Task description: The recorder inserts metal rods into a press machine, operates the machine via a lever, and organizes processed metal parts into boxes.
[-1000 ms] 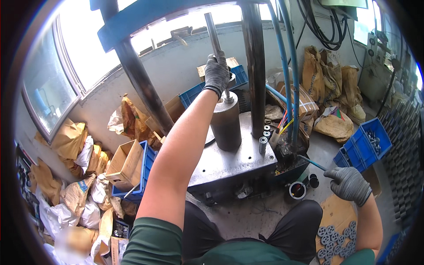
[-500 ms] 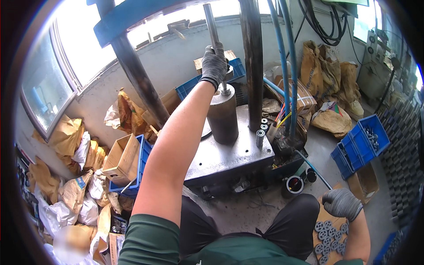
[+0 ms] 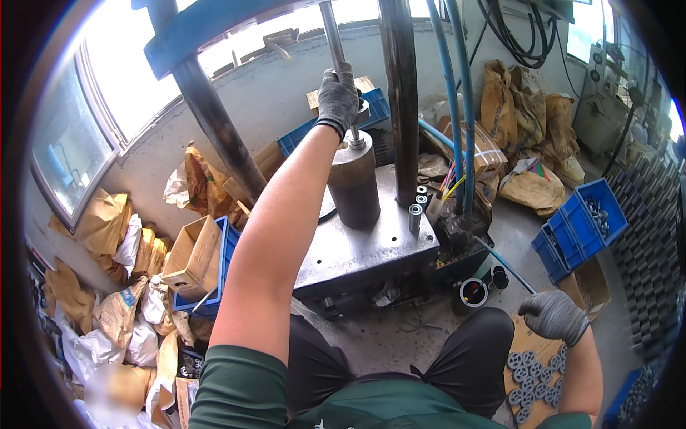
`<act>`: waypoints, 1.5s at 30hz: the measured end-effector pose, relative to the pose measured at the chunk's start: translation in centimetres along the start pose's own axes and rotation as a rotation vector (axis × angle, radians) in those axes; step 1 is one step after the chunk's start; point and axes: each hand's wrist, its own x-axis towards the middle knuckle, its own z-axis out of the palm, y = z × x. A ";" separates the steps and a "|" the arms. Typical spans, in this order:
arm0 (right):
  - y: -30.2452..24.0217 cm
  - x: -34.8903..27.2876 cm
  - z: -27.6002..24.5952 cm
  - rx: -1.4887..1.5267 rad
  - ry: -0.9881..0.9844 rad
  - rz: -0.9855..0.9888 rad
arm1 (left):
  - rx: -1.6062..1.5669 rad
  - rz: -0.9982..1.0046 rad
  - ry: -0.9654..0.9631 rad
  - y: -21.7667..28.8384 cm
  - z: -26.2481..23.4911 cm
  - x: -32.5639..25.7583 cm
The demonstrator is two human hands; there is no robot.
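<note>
My left hand (image 3: 338, 99), in a grey glove, reaches up and is closed round an upright steel rod (image 3: 331, 32). A round metal collar (image 3: 363, 111) shows beside its fingers. Below, a slimmer shaft enters the top of a thick steel cylinder (image 3: 355, 187), which stands on a metal press table (image 3: 357, 257). Out at the right, my gloved right hand (image 3: 554, 317) is closed on the end of a thin blue lever (image 3: 504, 264). That lever slopes up to the pump unit beside the table; the palm side of the hand is hidden.
Dark posts (image 3: 401, 100) frame the table. Small bearing-like cylinders (image 3: 415, 218) stand on its right edge. Blue bins (image 3: 582, 225) hold metal parts; grey wheel-shaped parts (image 3: 529, 379) lie on cardboard. A wooden box (image 3: 193, 257) and paper sacks (image 3: 121, 314) crowd the left.
The whole view has shifted slightly. My right hand and the lever's end have risen a little. My left hand stays round the rod.
</note>
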 end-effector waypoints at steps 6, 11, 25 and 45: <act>-0.6 0.4 -0.3 0.114 0.269 0.042 | 0.011 0.006 -0.005 -0.2 -0.3 0.0; 0.4 -0.1 0.1 0.026 0.090 -0.067 | 0.017 0.029 0.002 0.0 -0.2 -0.1; 0.0 1.7 -1.9 0.131 0.272 -0.028 | 0.038 0.027 -0.008 -0.1 -0.6 -0.2; 1.2 6.7 -6.5 -0.061 0.663 -0.028 | 0.055 -0.002 0.004 0.1 -0.8 -0.3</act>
